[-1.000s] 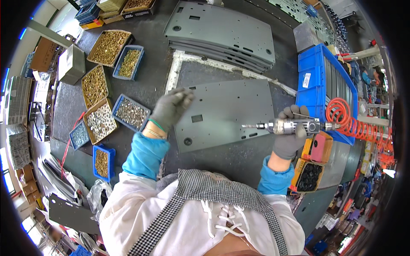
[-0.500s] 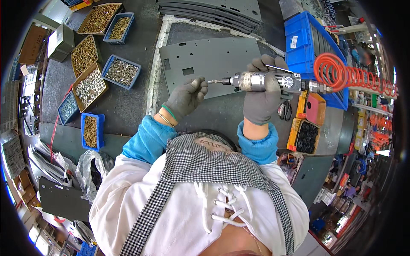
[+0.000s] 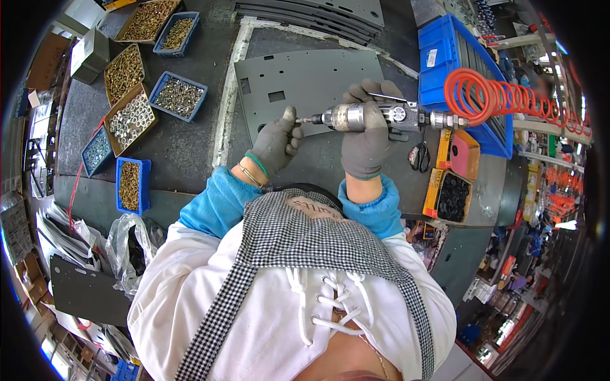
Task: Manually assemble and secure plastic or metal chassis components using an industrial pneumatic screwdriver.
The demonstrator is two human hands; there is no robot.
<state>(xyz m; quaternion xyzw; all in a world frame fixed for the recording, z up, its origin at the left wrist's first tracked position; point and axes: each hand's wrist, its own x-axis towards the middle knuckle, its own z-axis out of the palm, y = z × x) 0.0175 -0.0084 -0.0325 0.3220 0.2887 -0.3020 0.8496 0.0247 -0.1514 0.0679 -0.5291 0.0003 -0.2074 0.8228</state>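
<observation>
My right hand (image 3: 368, 143), in a grey glove, is wrapped round a silver and black air-powered rivet nut tool (image 3: 349, 117). The tool lies level, its thin threaded nose pointing left and its lever on the far side. At that nose my gloved left hand (image 3: 276, 141) is closed, thumb and fingertips pinched together; whatever small piece they hold is too small to make out. Beyond both hands a flat grey metal panel (image 3: 305, 79) with square cutouts and small holes lies on the dark bench. A red coiled air hose (image 3: 473, 95) runs from the tool's rear to the right.
To the left stand open boxes of small fasteners: a blue bin of silver ones (image 3: 180, 96), a box of white rings (image 3: 131, 122) and a blue bin of brass ones (image 3: 131, 184). Stacked panels (image 3: 311, 19) lie at the back. Right are a blue crate (image 3: 435, 60) and scissors (image 3: 419, 157).
The tool and my right hand have moved left. My left fingertips have closed in on the nose, where a small gap showed before. The whole view has shifted slightly.
</observation>
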